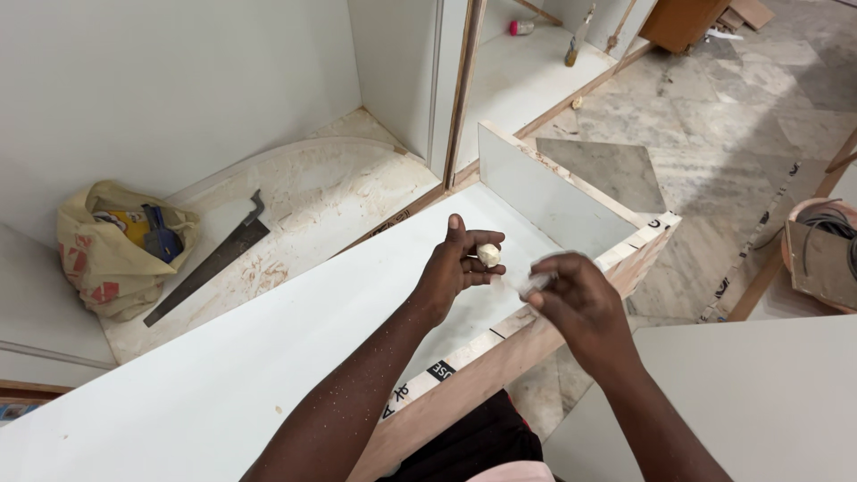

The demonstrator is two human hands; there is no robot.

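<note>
Putty (488, 254), a small pale lump, is pinched between the fingertips of the left hand (460, 268), which is closed on it above the far end of the white panel (223, 375). At the far left, a cloth bag (107, 259) is seen on the dusty cabinet floor (339, 196), with blue and yellow items showing at its mouth. Just beside the bag, a handsaw (210, 261) is laid at a slant on that same floor, its handle toward the back wall. The white panel is stretched from the lower left corner toward the middle, edged along its near side by bare plywood (500, 357) with dark markings. Past the putty, an upright white board (544, 192) is joined to the panel's far end. To the right of the left hand, the right hand (571, 299) is held closed around a thin pale strip (536, 284), blurred so that its kind cannot be told; the two hands are near each other but apart. Farther right, a marble floor (732, 116) is seen, and a round basket (817, 254) with cables is cut by the right edge.
</note>
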